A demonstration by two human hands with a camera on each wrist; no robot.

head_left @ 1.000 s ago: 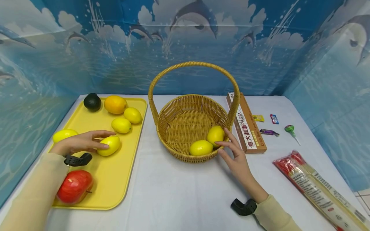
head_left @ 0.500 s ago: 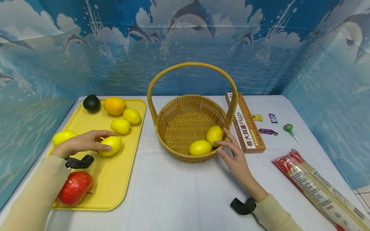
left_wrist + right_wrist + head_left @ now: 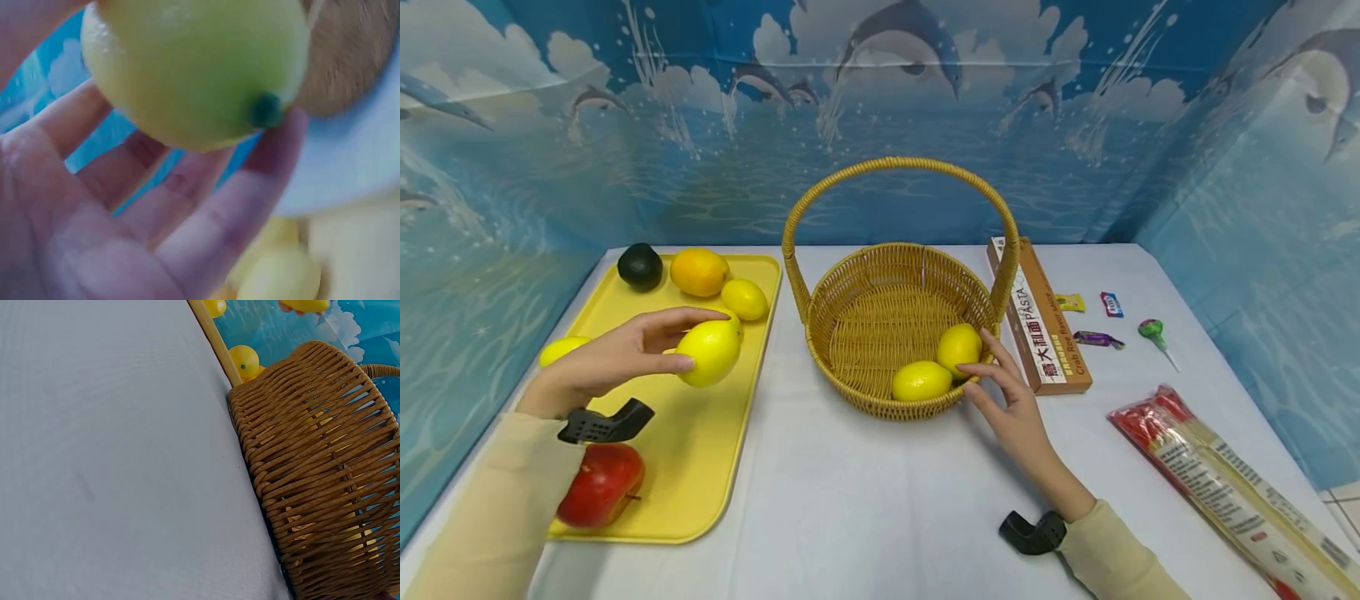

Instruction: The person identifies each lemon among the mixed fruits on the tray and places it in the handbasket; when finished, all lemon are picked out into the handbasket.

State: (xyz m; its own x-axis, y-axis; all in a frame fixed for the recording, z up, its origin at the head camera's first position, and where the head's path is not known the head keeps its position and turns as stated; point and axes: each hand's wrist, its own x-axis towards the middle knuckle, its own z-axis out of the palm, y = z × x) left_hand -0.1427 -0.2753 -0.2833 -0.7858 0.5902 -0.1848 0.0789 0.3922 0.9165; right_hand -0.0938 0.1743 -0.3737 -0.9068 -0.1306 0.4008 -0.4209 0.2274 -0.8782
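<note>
Above the yellow tray point(image 3: 692, 500), my left hand point(image 3: 613, 358) grips a lemon point(image 3: 711, 354) between thumb and fingers. The left wrist view shows that lemon point(image 3: 194, 69) close up, with a green spot at its end and fingers curled beneath. My right hand point(image 3: 1011, 417) holds the near right rim of the wicker basket point(image 3: 880, 312), thumb outside and fingers over the edge. Two lemons lie in the basket, one lemon point(image 3: 921, 381) near the front rim and another lemon point(image 3: 958, 350) beside my right fingers. In the right wrist view, the basket's woven side point(image 3: 325, 469) fills the right half.
On the tray are an avocado point(image 3: 640, 267), an orange-yellow fruit point(image 3: 700, 272), a lemon point(image 3: 745, 300), another lemon point(image 3: 561, 350) and a red apple point(image 3: 602, 485). Right of the basket lie a pasta box point(image 3: 1041, 325), a lollipop point(image 3: 1153, 333), small wrapped candies and a long plastic packet point(image 3: 1232, 492).
My left hand has lifted the lemon off the tray and moved it up and slightly right. My right hand has stayed on the basket rim.
</note>
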